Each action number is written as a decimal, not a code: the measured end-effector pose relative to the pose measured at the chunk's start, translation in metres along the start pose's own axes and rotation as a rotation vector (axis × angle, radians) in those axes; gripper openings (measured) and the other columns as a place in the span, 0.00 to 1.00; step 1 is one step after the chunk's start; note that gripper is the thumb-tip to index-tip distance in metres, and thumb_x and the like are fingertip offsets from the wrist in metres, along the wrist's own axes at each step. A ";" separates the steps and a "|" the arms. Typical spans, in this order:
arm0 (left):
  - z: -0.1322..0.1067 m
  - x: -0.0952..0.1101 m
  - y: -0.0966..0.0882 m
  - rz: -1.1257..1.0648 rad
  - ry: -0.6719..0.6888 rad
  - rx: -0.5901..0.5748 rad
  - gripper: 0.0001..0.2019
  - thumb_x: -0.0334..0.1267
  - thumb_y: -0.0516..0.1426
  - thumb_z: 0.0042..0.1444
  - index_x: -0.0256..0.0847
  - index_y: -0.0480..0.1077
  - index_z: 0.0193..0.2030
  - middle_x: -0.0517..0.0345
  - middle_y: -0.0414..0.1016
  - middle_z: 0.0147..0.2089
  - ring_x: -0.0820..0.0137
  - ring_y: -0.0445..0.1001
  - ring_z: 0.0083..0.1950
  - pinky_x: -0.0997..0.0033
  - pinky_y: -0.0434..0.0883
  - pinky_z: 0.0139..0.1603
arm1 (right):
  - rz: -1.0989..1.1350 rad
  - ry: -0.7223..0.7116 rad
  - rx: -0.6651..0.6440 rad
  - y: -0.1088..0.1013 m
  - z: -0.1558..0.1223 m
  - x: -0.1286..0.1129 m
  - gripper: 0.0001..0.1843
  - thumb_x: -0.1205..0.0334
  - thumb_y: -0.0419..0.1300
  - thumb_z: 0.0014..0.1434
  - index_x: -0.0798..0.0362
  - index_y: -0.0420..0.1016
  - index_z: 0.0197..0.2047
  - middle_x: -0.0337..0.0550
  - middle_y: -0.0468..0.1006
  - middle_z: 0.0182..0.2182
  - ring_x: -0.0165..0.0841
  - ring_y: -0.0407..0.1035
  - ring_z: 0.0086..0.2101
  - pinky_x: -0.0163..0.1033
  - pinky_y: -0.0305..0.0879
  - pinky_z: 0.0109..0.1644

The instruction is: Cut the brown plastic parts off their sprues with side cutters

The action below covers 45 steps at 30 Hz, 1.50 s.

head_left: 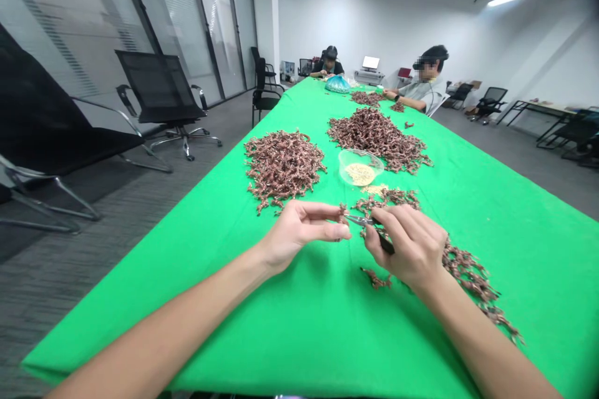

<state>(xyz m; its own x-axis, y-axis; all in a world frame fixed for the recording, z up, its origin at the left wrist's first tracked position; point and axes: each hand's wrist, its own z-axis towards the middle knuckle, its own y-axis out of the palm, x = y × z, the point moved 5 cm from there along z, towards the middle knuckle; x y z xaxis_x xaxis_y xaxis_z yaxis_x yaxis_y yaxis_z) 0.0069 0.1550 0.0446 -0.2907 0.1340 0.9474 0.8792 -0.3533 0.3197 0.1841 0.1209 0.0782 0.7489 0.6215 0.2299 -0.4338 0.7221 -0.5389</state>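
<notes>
Between the fingertips of my left hand [311, 224] is a small brown figurine [343, 211], too small to make out in detail. My right hand [412, 243] grips black-handled pliers [359, 219], whose metal jaws point left and reach the figurine; whether they touch it I cannot tell. Below the pliers a single brown figurine [375, 278] lies on the green cloth. Loose brown figurines [470, 271] spread beside and partly behind my right wrist. Just beyond my hands stands a clear plastic bowl [345, 169] with small pale bits [359, 173] in it, and more bits lie in front of it.
A heap of brown pieces [284, 165] rises at left, a larger heap [374, 134] behind the bowl. Farther along the green table [281, 330], one person [423, 90] sits at right, another [329, 65] at the far end near a blue bag [337, 83]. Office chairs [161, 90] stand left.
</notes>
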 end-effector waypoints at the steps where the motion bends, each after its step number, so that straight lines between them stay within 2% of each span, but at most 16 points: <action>1: 0.000 0.000 0.000 -0.002 0.000 -0.002 0.17 0.34 0.73 0.40 0.36 0.80 0.39 0.53 0.83 0.38 0.69 0.81 0.36 0.69 0.76 0.42 | -0.006 -0.001 0.001 0.000 0.000 0.000 0.08 0.62 0.62 0.62 0.55 0.72 0.43 0.46 0.79 0.33 0.36 0.72 0.31 0.40 0.63 0.34; 11: 0.000 -0.001 0.000 -0.013 -0.001 -0.040 0.16 0.32 0.73 0.40 0.37 0.80 0.38 0.55 0.83 0.37 0.70 0.81 0.35 0.73 0.76 0.39 | -0.069 -0.063 -0.002 -0.005 0.002 -0.006 0.09 0.61 0.64 0.61 0.57 0.73 0.42 0.47 0.79 0.31 0.37 0.70 0.29 0.41 0.61 0.32; 17: 0.000 0.001 -0.003 0.138 0.008 -0.019 0.18 0.34 0.74 0.38 0.34 0.81 0.39 0.51 0.84 0.35 0.69 0.80 0.32 0.72 0.77 0.36 | -0.001 -0.021 -0.033 -0.004 0.000 -0.004 0.05 0.63 0.61 0.63 0.56 0.74 0.37 0.44 0.77 0.28 0.33 0.68 0.26 0.39 0.58 0.29; 19: 0.000 0.002 -0.004 0.208 0.034 -0.029 0.18 0.35 0.73 0.39 0.34 0.81 0.40 0.50 0.84 0.34 0.68 0.80 0.32 0.72 0.76 0.35 | 0.095 0.053 -0.084 -0.001 0.001 -0.002 0.07 0.63 0.59 0.64 0.55 0.74 0.36 0.43 0.76 0.28 0.32 0.68 0.25 0.38 0.57 0.29; 22: 0.001 0.002 -0.007 0.273 0.063 -0.035 0.19 0.36 0.73 0.40 0.36 0.82 0.41 0.50 0.84 0.34 0.67 0.80 0.33 0.71 0.77 0.35 | 0.342 0.256 -0.196 0.005 0.003 0.004 0.13 0.62 0.54 0.67 0.54 0.73 0.31 0.38 0.72 0.23 0.28 0.64 0.22 0.36 0.54 0.27; 25: 0.001 0.003 -0.009 0.310 0.071 -0.044 0.19 0.36 0.73 0.40 0.36 0.82 0.42 0.49 0.84 0.36 0.64 0.81 0.35 0.69 0.78 0.37 | 0.595 0.509 -0.404 0.018 -0.001 0.008 0.23 0.57 0.50 0.69 0.53 0.67 0.22 0.34 0.61 0.17 0.26 0.54 0.18 0.37 0.48 0.25; 27: 0.000 0.004 -0.009 0.338 0.071 -0.055 0.20 0.37 0.73 0.40 0.35 0.82 0.42 0.48 0.84 0.37 0.63 0.81 0.36 0.68 0.78 0.37 | 0.746 0.672 -0.536 0.026 -0.006 0.010 0.27 0.51 0.48 0.70 0.53 0.65 0.21 0.33 0.57 0.16 0.27 0.52 0.18 0.37 0.45 0.24; 31: -0.001 0.007 -0.006 0.387 0.077 -0.052 0.21 0.37 0.73 0.39 0.32 0.81 0.42 0.46 0.84 0.37 0.63 0.81 0.34 0.69 0.78 0.34 | 1.043 0.894 -0.691 0.035 -0.014 0.008 0.31 0.41 0.48 0.68 0.55 0.67 0.22 0.34 0.59 0.16 0.27 0.51 0.18 0.36 0.44 0.23; 34: 0.000 0.006 -0.005 0.325 0.064 -0.020 0.22 0.35 0.74 0.36 0.32 0.80 0.41 0.48 0.84 0.34 0.65 0.81 0.32 0.70 0.77 0.33 | 1.154 0.981 -0.709 0.036 -0.015 0.007 0.31 0.40 0.49 0.67 0.56 0.69 0.24 0.36 0.62 0.16 0.27 0.51 0.18 0.35 0.45 0.23; 36: 0.001 0.004 -0.005 0.251 0.056 -0.007 0.22 0.33 0.74 0.36 0.32 0.80 0.41 0.49 0.84 0.35 0.67 0.81 0.32 0.71 0.78 0.34 | 1.118 0.967 -0.655 0.035 -0.014 0.010 0.30 0.42 0.49 0.68 0.56 0.71 0.25 0.37 0.65 0.18 0.28 0.53 0.19 0.36 0.48 0.23; 38: 0.002 0.003 -0.005 0.186 0.051 0.007 0.22 0.33 0.74 0.37 0.32 0.79 0.42 0.48 0.84 0.37 0.66 0.82 0.34 0.71 0.78 0.36 | 0.957 0.880 -0.514 0.030 -0.011 0.016 0.27 0.46 0.50 0.69 0.55 0.70 0.25 0.38 0.66 0.19 0.29 0.56 0.20 0.36 0.50 0.24; 42: 0.002 0.003 -0.006 0.098 0.019 0.033 0.20 0.34 0.73 0.39 0.32 0.78 0.41 0.48 0.83 0.38 0.65 0.82 0.35 0.68 0.78 0.39 | 0.488 0.514 -0.174 0.012 -0.002 0.017 0.14 0.58 0.53 0.67 0.54 0.73 0.32 0.40 0.73 0.25 0.31 0.64 0.24 0.37 0.58 0.29; 45: 0.002 0.002 -0.003 0.038 -0.019 0.019 0.18 0.35 0.73 0.40 0.32 0.78 0.39 0.49 0.82 0.37 0.65 0.82 0.35 0.66 0.78 0.41 | 0.264 0.261 -0.059 0.006 -0.001 0.008 0.06 0.63 0.56 0.65 0.54 0.74 0.39 0.44 0.78 0.32 0.34 0.70 0.30 0.38 0.64 0.35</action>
<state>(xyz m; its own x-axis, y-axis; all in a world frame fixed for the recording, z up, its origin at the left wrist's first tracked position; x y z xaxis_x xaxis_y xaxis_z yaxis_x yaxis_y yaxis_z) 0.0042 0.1578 0.0457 -0.2502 0.1384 0.9583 0.8966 -0.3405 0.2832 0.1881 0.1304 0.0763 0.7209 0.6801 -0.1335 -0.6052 0.5240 -0.5993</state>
